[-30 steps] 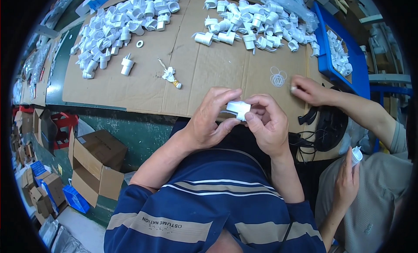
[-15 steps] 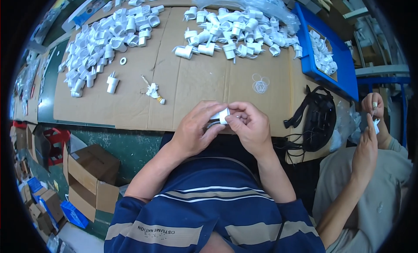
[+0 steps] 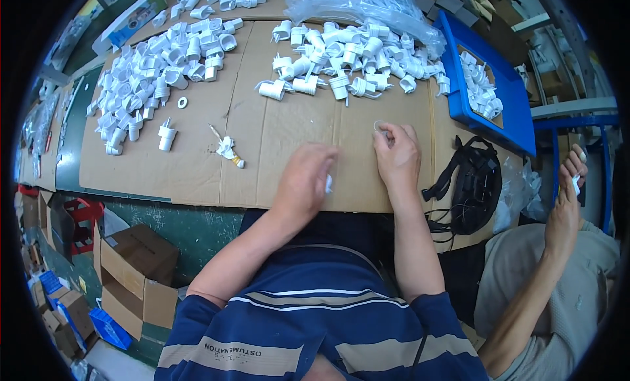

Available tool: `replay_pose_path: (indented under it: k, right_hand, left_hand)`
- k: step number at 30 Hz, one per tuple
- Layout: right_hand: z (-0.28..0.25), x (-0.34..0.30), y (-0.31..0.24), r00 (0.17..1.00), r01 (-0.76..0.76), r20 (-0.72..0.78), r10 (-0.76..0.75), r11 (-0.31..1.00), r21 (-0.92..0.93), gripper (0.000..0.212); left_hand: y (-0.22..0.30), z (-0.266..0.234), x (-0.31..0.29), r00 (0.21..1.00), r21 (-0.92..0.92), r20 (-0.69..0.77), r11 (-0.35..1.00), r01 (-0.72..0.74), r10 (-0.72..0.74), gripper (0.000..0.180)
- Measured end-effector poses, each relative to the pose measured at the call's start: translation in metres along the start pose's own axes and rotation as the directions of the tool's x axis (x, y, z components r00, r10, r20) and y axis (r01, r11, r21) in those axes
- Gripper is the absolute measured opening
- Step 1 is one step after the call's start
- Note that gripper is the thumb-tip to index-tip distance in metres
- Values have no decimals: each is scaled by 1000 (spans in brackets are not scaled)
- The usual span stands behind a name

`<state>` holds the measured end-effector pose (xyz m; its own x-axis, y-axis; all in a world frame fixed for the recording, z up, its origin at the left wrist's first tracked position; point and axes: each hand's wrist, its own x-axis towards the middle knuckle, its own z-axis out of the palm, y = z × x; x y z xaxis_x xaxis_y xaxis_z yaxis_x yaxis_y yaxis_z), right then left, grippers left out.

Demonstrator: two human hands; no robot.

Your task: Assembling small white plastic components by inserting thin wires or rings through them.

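My left hand is a little above the near part of the cardboard, its fingers smeared by motion. They curl around a small white plastic part, mostly hidden by the hand. Further right, my right hand rests on the cardboard with fingers pinched together over the thin whitish rings. One ring loop sticks out beside the fingertips; the others are covered by the hand. A single white spouted fitting lies to the left, near a flat white washer and a small white-wrapped tool.
Heaps of white fittings lie at the far left and far middle. A blue bin with white parts stands at the right, near a black strapped pouch. Beside me a co-worker's hand holds a white piece.
My hands have moved apart. The left keeps the white part and has drawn slightly left; the right has let go of it and reached forward and right onto the thin rings.
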<state>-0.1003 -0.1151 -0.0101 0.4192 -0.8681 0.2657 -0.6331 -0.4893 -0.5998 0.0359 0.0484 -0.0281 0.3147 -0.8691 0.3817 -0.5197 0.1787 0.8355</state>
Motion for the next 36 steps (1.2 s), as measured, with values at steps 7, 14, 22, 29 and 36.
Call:
replay_pose_path:
  k: [7, 14, 22, 29, 36]
  right_hand:
    - [0, 10, 10, 999, 17, -46, -21, 997, -82, 11]
    - [-12, 19, 32, 983, 136, -136, -122, 986, 98, 11]
    - [-36, 15, 7, 913, -373, 188, 363, 553, 745, 10]
    - [-53, -12, -38, 887, -459, 406, 221, 514, 724, 10]
    - [-45, -42, -72, 850, -454, 527, 8, 521, 723, 10]
  left_hand:
    - [2, -34, 6, 1000, 285, -17, 959, 9, -4, 27]
    - [-9, -50, 9, 977, 402, 188, 900, -169, 99, 31]
    - [-19, -44, 5, 930, -227, 81, 902, 368, -359, 38]
    - [11, -26, -1, 858, -753, 240, 470, 460, -455, 44]
    - [23, -30, -7, 875, -651, 312, 587, 481, -371, 54]
